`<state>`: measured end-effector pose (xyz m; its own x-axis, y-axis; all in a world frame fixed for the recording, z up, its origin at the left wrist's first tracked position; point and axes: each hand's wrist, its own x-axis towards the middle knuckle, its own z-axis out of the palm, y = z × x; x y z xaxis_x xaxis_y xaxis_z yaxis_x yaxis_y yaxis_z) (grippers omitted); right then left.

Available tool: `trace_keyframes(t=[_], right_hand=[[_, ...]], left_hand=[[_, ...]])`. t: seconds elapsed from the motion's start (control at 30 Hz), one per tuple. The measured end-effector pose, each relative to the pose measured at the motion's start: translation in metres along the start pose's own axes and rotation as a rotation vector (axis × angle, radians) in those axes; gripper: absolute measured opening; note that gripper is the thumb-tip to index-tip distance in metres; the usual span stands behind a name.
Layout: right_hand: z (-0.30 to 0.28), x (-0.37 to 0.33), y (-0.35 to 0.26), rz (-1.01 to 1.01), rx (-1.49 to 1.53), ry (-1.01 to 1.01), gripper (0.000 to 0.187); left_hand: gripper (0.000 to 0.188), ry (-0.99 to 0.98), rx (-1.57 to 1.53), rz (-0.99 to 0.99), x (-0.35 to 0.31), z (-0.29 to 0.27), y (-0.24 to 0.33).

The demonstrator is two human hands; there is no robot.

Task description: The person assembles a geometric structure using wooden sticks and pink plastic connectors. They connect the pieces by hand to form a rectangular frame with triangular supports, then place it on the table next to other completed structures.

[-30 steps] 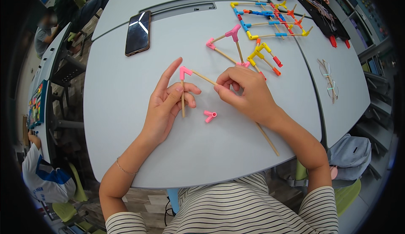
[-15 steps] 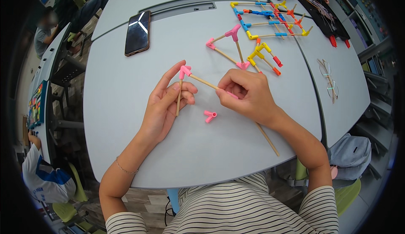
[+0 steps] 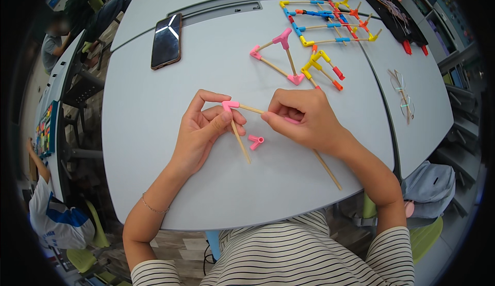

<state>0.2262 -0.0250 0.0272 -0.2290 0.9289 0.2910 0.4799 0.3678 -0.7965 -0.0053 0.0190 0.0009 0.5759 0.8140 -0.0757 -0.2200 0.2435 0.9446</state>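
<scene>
Between the thumb and fingers of my left hand (image 3: 195, 134) is a pink connector (image 3: 230, 104). One wooden stick (image 3: 241, 143) slants down from it toward me, its lower end free. A second wooden stick (image 3: 251, 109) runs from the connector into the pinch of my right hand (image 3: 309, 117). Pink plastic shows under the right fingers, mostly hidden by them. A loose forked pink connector (image 3: 256, 141) lies on the table between my hands. Below my right hand rests another wooden stick (image 3: 328, 172).
Beyond my hands stand a pink-cornered stick frame (image 3: 282, 38), a yellow-and-orange piece (image 3: 312, 69) and a larger multicoloured frame (image 3: 325, 27). A phone (image 3: 166, 41) lies far left, glasses (image 3: 402, 96) at right. Other people sit at left, beside a table edge.
My left hand has tipped the connector and brought it lower. Its free stick has swung from nearly upright to slanting rightward. The right hand has barely shifted.
</scene>
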Motion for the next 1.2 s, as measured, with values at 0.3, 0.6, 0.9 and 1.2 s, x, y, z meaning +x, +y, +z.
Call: trace_keyframes(t=[0.3, 0.6, 0.9, 1.2], right_hand=[[0.001, 0.0, 0.006, -0.008, 0.169, -0.024, 0.024], [0.006, -0.004, 0.003, -0.026, 0.231, 0.023, 0.026], [-0.035, 0.006, -0.009, -0.084, 0.128, -0.164, 0.028], [-0.039, 0.004, -0.011, -0.035, 0.037, -0.118, 0.026]], left_hand=[[0.017, -0.054, -0.011, 0.08, 0.001, -0.001, -0.007], [0.017, -0.062, 0.083, 0.204, -0.003, 0.004, -0.004], [0.022, -0.178, 0.111, 0.186, -0.012, 0.016, 0.006], [0.029, -0.009, 0.095, 0.105, -0.014, 0.03, 0.001]])
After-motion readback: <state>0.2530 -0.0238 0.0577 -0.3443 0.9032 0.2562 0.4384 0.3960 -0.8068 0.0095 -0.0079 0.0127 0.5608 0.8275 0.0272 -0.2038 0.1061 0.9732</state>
